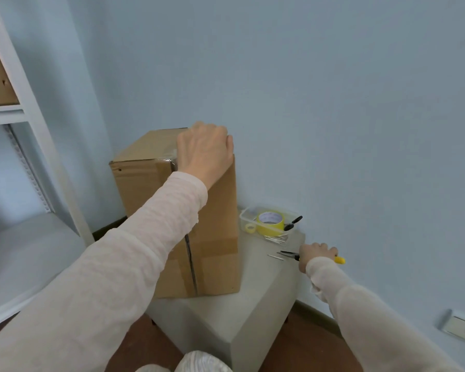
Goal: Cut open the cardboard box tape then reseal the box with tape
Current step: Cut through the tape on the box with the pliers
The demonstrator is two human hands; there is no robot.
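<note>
item 1, right hand (317, 255): fingers are wrapping tightly round a yellow-handled tool (289, 255), its thin dark tip pointing to 9 o'clock; i am not able to tell whether it is a blade or pliers.

item 2, cardboard box (142, 194): standing on end on the grey stool (266, 280), at 9 to 10 o'clock from the tool tip, long axis upright. a taped seam (191, 267) is running straight down the near face, and clear tape (170, 160) is crossing the top edge at about 10 o'clock.

item 3, left hand (203, 151): nearer the box, sitting on its top right corner, fingers curling over the far edge and steadying it, forearm crossing the near face.

item 4, right arm: reaching out low along the wall, wrist hovering at the stool's right edge.

item 5, clear tub (243, 214): at 11 o'clock from the right hand, holding a yellow tape roll (270, 224) and black-handled scissors (293, 222).
</note>
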